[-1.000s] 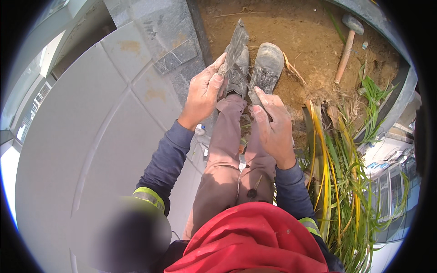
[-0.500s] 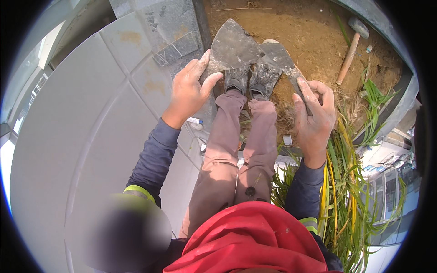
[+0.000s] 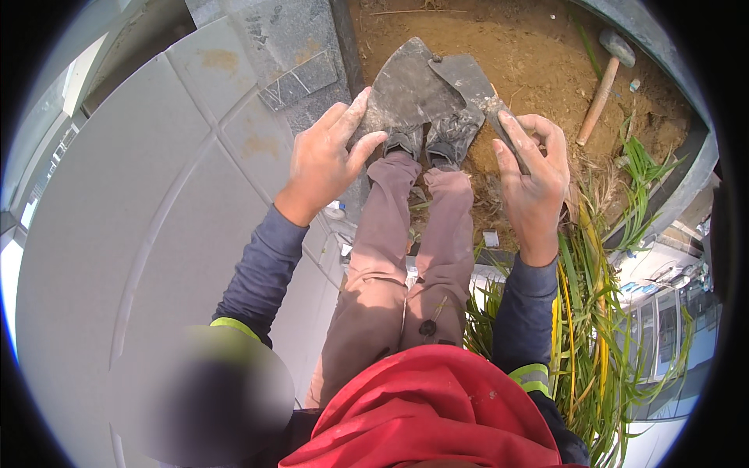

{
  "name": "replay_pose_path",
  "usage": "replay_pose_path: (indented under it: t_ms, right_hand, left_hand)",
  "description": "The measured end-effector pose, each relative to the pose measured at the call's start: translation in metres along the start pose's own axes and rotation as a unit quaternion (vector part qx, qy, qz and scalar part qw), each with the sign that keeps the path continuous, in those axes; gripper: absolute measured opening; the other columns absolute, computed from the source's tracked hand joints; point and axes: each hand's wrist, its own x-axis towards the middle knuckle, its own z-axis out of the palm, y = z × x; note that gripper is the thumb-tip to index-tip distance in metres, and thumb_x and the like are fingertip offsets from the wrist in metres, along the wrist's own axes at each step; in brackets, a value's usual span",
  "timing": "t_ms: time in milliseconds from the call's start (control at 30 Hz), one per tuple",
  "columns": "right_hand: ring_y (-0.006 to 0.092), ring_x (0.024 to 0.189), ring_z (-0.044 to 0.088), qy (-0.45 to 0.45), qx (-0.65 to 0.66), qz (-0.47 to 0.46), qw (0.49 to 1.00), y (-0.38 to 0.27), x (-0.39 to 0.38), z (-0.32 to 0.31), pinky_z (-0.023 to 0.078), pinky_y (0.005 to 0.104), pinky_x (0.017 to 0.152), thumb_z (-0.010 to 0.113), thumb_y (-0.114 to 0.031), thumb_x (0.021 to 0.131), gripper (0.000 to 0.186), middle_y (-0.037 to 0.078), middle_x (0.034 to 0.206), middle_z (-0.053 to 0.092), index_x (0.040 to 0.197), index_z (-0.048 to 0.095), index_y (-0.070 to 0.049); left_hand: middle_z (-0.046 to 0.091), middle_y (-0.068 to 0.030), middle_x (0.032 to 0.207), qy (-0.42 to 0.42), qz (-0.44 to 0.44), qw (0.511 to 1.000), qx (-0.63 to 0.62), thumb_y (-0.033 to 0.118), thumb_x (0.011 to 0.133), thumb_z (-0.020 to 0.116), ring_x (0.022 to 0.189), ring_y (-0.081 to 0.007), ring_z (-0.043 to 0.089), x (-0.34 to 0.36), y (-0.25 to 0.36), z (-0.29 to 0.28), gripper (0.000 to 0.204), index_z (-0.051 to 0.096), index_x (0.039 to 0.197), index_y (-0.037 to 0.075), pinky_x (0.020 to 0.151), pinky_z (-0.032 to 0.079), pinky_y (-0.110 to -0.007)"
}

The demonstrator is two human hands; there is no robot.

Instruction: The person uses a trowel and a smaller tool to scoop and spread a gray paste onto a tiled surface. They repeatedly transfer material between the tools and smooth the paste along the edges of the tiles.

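My left hand [image 3: 326, 160] is closed on a broad putty knife, pinching it between thumb and fingers; its wide grey blade [image 3: 409, 87] fans out over my shoes. In my right hand [image 3: 537, 175] is a smaller trowel, its dark handle [image 3: 511, 136] between thumb and fingers. The grey, stained trowel blade [image 3: 462, 76] lies over the right edge of the putty knife's blade, and the two appear to touch. Pale dust or mortar coats my fingers. The putty knife's handle is hidden by my left hand.
A mallet [image 3: 607, 90] with a wooden handle lies on the brown soil [image 3: 499, 35] at far right. Long green and yellow leaves [image 3: 597, 312] hang at the right. To the left curves a grey panelled surface [image 3: 179, 195], beside dark stone slabs [image 3: 300, 62]. My shoes [image 3: 452, 136] stand below the blades.
The trowel blade has risen and moved onto the putty knife's blade, its edge now overlapping further. My right hand has shifted slightly left and tilted; my left hand has hardly moved.
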Motion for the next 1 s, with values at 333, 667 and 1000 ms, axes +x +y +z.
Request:
replay_pose_path:
  t_ms: [333, 667, 1000]
  right_hand:
    - [0.0184, 0.095, 0.066, -0.001, 0.23, 0.09, 0.969, 0.027, 0.029, 0.054, 0.053, 0.0325, 0.088, 0.058, -0.015, 0.106, 0.034, 0.012, 0.12, 0.069, 0.133, 0.065, 0.003]
    - [0.0089, 0.063, 0.049, -0.062, 0.798, 0.316, 0.509, 0.042, 0.096, 0.261, 0.037, 0.0237, 0.053, 0.064, -0.027, 0.104, 0.042, 0.005, 0.097, 0.062, 0.138, 0.059, -0.003]
    - [0.0084, 0.076, 0.053, -0.06, 0.619, 0.359, 0.696, 0.056, 0.149, 0.334, 0.045, 0.0254, 0.063, 0.058, -0.033, 0.103, 0.05, 0.005, 0.127, 0.067, 0.144, 0.059, -0.005]
  left_hand:
    - [0.067, -0.0141, 0.098, 0.035, -0.047, 0.995, 0.084, 0.029, 0.09, 0.078, 0.083, -0.0318, 0.068, -0.015, -0.056, 0.002, 0.061, 0.059, 0.14, -0.001, 0.075, 0.054, -0.038]
    - [0.069, -0.0218, 0.113, 0.198, -0.245, 0.948, 0.05, 0.031, 0.088, 0.083, 0.103, -0.0297, 0.067, 0.116, -0.222, -0.027, 0.068, 0.053, 0.129, -0.013, 0.093, 0.052, -0.038]
    - [0.064, -0.0252, 0.121, 0.143, -0.359, 0.918, -0.087, 0.025, 0.081, 0.09, 0.109, -0.0283, 0.065, 0.146, -0.284, 0.005, 0.075, 0.049, 0.133, -0.011, 0.093, 0.052, -0.037]
